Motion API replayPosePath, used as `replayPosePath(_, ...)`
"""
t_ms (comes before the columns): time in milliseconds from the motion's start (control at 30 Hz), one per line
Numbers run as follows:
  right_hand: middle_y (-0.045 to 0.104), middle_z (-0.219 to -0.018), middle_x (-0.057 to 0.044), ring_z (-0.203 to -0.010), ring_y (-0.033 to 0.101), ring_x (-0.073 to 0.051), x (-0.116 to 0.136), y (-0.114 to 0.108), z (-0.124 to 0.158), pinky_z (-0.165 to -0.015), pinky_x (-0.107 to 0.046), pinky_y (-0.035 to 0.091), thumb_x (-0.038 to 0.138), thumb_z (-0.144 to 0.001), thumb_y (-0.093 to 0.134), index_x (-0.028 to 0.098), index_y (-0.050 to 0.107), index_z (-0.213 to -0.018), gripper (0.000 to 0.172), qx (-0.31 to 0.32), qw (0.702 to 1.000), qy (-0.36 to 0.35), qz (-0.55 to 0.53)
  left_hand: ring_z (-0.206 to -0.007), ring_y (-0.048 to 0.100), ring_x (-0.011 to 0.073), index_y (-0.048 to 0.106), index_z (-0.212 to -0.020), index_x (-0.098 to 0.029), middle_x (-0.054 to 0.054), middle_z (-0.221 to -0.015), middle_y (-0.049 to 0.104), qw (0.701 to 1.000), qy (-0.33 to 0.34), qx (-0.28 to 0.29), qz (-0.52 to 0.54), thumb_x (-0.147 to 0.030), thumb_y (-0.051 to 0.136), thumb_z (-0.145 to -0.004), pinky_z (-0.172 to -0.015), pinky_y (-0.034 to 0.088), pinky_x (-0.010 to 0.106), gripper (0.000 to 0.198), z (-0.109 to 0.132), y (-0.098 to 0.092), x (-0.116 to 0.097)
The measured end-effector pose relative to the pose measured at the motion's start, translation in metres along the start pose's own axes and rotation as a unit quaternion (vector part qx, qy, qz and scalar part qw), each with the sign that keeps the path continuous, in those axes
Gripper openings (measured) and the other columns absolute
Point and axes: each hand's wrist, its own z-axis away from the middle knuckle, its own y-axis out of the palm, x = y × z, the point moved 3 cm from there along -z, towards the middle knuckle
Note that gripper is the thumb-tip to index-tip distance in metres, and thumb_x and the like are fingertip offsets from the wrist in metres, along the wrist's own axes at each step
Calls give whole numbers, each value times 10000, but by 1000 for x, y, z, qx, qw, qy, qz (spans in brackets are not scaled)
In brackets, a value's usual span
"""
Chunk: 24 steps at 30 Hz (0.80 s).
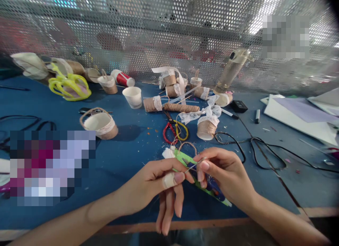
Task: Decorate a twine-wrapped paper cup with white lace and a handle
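Near the front of the table, my left hand point(165, 184) pinches one end of a thin piece of twine point(192, 166) between thumb and forefinger. A pale bandage point(169, 180) wraps its thumb, and the other fingers hang loose. My right hand point(222, 172) pinches the same twine close by, fingers curled. Under the hands lies a bright green strip point(182, 155), with a blue tool point(213, 187) on it that my right hand partly hides. Just beyond are scissors point(169, 130) with red and yellow handles and a small twine-wrapped cup point(206, 129) with a lace bow.
A twine-handled cup point(106, 127) stands left, a white paper cup point(132, 97) behind it. A twine roll point(182, 108) lies mid-table among several wrapped cups. Black cable point(254, 150) loops at right, near paper sheets point(288, 120). A perforated metal screen point(148, 37) closes the back.
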Motion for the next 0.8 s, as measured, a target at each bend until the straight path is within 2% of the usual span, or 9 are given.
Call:
replayPosePath(100, 720, -612, 2, -484, 658, -114, 1, 1, 2, -487, -221, 587, 280, -848, 806, 210, 788, -847, 73, -2, 1000, -9, 11, -386, 649, 109, 584, -1090, -170, 45, -701, 728, 999, -19, 29, 6, -413, 480, -1062, -358, 460, 128, 266, -1, 1, 4)
replayPosePath(200, 713, -620, -4, -481, 659, -124, 3, 2, 3, -470, -232, 580, 262, -838, 811, 200, 764, -821, 80, -16, 998, -48, 41, -457, 679, 116, 637, -1076, -164, 28, -688, 712, 993, 1, -34, -109, -436, 513, -1040, -464, 541, 173, 302, 0, 2, 4)
replayPosePath(267, 701, -634, 0, -483, 649, -121, 5, 2, 3, -464, -231, 567, 249, -840, 808, 202, 747, -814, 81, -31, 995, -74, 62, -529, 702, 115, 688, -1089, -163, 20, -692, 713, 961, 36, -85, -261, -370, 555, -1020, -563, 572, 185, 256, 1, 3, 1)
replayPosePath(367, 687, -713, -1, -508, 644, -108, 6, 0, 2, -473, -225, 556, 215, -838, 802, 208, 743, -802, 70, -44, 992, -94, 77, -553, 709, 114, 698, -1160, -175, 21, -730, 735, 911, 69, -91, -396, -272, 510, -1028, -594, 569, 181, 249, 3, 5, -1)
replayPosePath(500, 667, -781, 9, -525, 638, -85, 5, -1, 0, -484, -204, 549, 159, -837, 792, 220, 747, -811, 80, -24, 994, -93, 54, -596, 740, 130, 670, -1198, -173, 42, -794, 773, 928, 37, -45, -368, -246, 416, -1067, -606, 587, 195, 295, 2, 2, 3)
replayPosePath(567, 662, -779, 9, -539, 636, -86, 5, 0, 1, -489, -203, 538, 155, -847, 781, 218, 740, -819, 81, -14, 995, -87, 50, -683, 754, 140, 688, -1196, -189, 39, -826, 790, 910, 67, -39, -406, -232, 443, -1064, -696, 594, 219, 282, 2, 1, -2)
replayPosePath(633, 658, -776, 6, -549, 627, -85, 6, 0, 1, -491, -204, 519, 163, -850, 780, 210, 732, -817, 74, -10, 995, -82, 58, -742, 747, 142, 721, -1144, -196, 28, -851, 794, 872, 129, -67, -467, -208, 517, -1035, -753, 573, 221, 232, 3, 2, -11)
replayPosePath(700, 652, -769, 6, -557, 613, -83, 5, 2, 1, -497, -204, 499, 182, -846, 788, 202, 728, -810, 73, -1, 995, -61, 74, -719, 724, 130, 729, -1084, -192, 7, -826, 775, 850, 173, -123, -482, -206, 599, -992, -712, 556, 196, 160, 6, 1, -22)
replayPosePath(800, 649, -759, 8, -562, 584, -82, 2, 5, 2, -504, -208, 459, 208, -828, 805, 192, 713, -789, 102, 30, 994, 2, 108, -676, 687, 109, 693, -1143, -210, -16, -834, 743, 859, 207, -176, -434, -222, 660, -958, -641, 551, 174, 188, 10, 1, -34)
